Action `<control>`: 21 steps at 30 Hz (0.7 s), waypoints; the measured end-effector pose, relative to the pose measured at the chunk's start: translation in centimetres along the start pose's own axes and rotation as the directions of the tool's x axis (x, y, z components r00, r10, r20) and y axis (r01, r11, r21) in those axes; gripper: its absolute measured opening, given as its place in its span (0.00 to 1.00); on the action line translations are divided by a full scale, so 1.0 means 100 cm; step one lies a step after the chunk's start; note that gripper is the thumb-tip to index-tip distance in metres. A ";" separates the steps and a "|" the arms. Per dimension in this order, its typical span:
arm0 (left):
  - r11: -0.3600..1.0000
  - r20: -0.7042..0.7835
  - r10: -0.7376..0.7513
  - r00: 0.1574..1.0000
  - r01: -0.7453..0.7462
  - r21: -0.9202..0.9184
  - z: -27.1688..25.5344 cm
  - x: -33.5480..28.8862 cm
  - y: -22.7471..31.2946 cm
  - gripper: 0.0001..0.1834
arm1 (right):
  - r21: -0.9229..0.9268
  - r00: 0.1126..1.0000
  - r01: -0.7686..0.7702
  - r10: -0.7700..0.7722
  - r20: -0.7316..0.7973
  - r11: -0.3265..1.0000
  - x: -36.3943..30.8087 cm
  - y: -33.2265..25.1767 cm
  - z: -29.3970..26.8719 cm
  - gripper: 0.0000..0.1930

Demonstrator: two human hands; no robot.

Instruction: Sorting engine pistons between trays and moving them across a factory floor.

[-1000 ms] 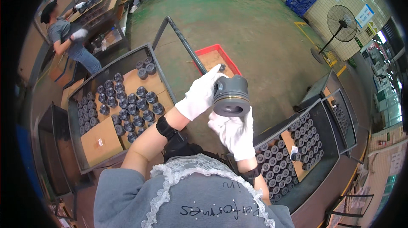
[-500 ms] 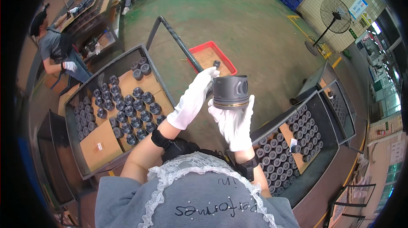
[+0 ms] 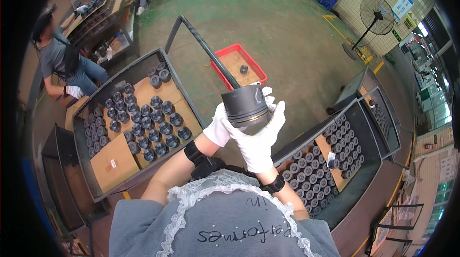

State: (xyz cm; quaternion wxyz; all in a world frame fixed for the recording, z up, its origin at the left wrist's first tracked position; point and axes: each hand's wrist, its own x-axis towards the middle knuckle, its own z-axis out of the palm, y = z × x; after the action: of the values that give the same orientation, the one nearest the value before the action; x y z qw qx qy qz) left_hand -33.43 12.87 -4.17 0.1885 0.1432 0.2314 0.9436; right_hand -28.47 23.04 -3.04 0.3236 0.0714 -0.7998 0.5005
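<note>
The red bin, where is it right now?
In the head view the red bin sits on the green floor above centre, beyond the piston held in both gloved hands, right of the left cart.

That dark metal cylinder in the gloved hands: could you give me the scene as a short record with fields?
Held thing: dark metal piston, raised in front of the person
Left hand: white glove, grip on its lower left side
Right hand: white glove, cupping it from below
Left side: cart with similar parts on cardboard
Right side: second cart of parts
Beyond: red tray on green floor
</note>
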 end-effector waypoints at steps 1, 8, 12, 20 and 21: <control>1.000 0.008 -0.003 1.000 0.003 -0.003 0.001 -0.002 0.000 0.28 | -0.023 0.999 0.044 -0.044 -0.003 0.999 0.001 -0.004 0.000 0.65; 0.999 -0.017 0.008 1.000 -0.007 0.033 -0.007 -0.021 0.008 0.28 | 0.135 0.983 -0.176 0.168 0.072 0.975 -0.005 -0.001 0.003 0.66; 0.991 -0.167 0.069 0.984 -0.048 0.126 -0.016 -0.028 0.009 0.29 | 0.204 0.960 -0.274 0.253 0.121 0.940 -0.005 -0.002 0.003 0.64; 0.018 0.087 0.539 0.838 -0.115 0.993 0.031 -0.044 0.004 0.50 | 0.721 0.574 -0.632 0.454 0.682 -0.283 0.014 0.026 0.011 0.31; -0.065 0.173 0.538 0.825 -0.164 0.984 0.030 -0.046 0.001 0.51 | 0.731 0.614 -0.628 0.408 0.676 -0.266 0.019 0.024 0.009 0.31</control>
State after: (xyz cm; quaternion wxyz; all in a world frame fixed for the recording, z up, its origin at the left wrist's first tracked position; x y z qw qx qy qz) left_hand -28.29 12.04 -2.42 -0.2504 0.1552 0.7860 0.5435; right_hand -31.39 23.84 -4.00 -0.1353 -0.0449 -0.2027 0.9688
